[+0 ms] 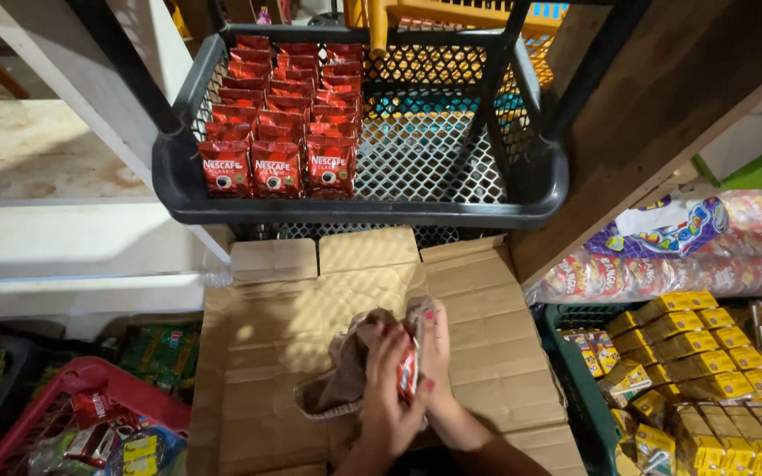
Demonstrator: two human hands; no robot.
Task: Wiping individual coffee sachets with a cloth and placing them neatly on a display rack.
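My left hand [387,379] and my right hand [435,348] are pressed together low in the view, over a flattened cardboard box [346,291]. Between them they hold a crumpled brownish plastic bag [346,370] and a small red sachet [408,368]. The bag hangs out to the left of my left hand. Straight ahead stands a dark grey mesh basket [363,207]. Three rows of red sachets [277,115] stand upright in its left half.
A red basket [81,379] with mixed packets sits at lower left. A green crate [575,388] of small yellow boxes [707,370] is at lower right, with wrapped biscuit packs [690,264] above it. A wooden board [663,115] leans at the right; white shelves [46,211] are at the left.
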